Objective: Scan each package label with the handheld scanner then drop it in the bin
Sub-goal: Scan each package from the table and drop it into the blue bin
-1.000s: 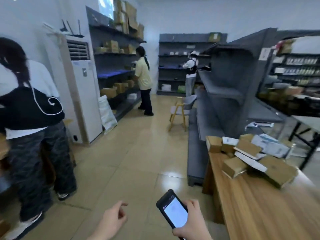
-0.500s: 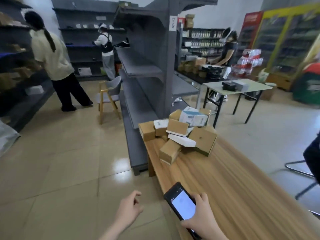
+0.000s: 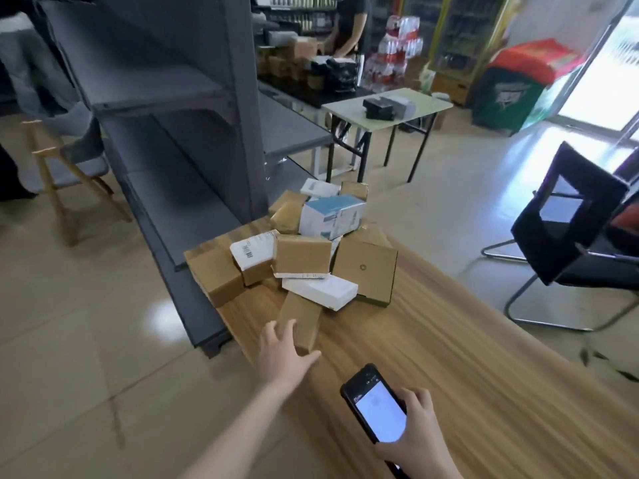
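A heap of several cardboard and white packages (image 3: 301, 259) lies at the far end of a long wooden table (image 3: 466, 357). The nearest one is a small brown box (image 3: 302, 314) lying flat. My left hand (image 3: 281, 349) reaches out with fingers spread, and its fingertips touch that box's near end. My right hand (image 3: 416, 433) grips a black handheld scanner (image 3: 375, 402) with a lit white screen, low over the table's near part. One white package (image 3: 252, 250) in the heap shows a barcode label. No bin is in view.
Grey metal shelving (image 3: 166, 108) stands left of the table. A wooden chair (image 3: 72, 174) is beyond it. A black chair (image 3: 570, 229) stands at the right, and a folding table (image 3: 425, 103) with dark boxes at the back. A person stands at a rear counter.
The view has swung right and down onto the table. My left hand has reached forward from open air onto the nearest brown box. The scanner stays in my right hand.
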